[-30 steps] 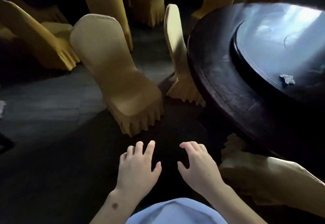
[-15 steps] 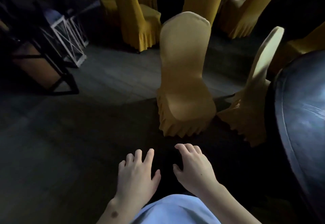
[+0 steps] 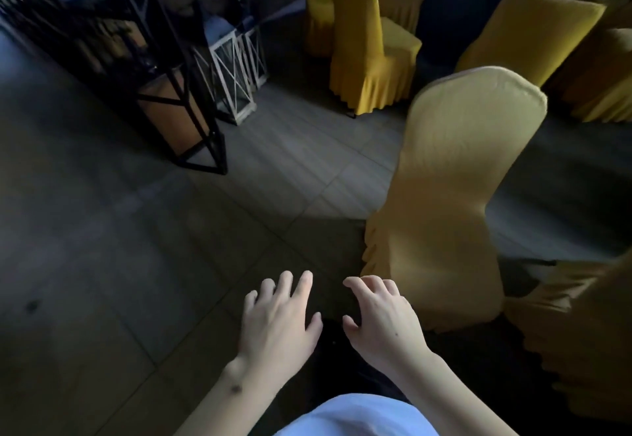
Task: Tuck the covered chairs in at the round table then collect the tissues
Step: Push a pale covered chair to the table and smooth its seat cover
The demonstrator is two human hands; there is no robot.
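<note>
Head view: left hand (image 3: pixel 278 319) and right hand (image 3: pixel 381 319) are hovering empty, fingers loosely spread. Nearest covered chair (image 3: pixel 448 196) is standing just ahead-right, untucked; table and tissues are lying out of frame. Judged next: gripping its backrest and pushing.

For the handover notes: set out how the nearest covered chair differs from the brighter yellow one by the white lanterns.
The nearest chair is pale gold and shows its back; the far chair is brighter yellow and shows its side and seat. The nearest chair stands just beyond the right hand; the far chair stands further back, past the white lanterns. Both wear full covers with pleated skirts.
</note>
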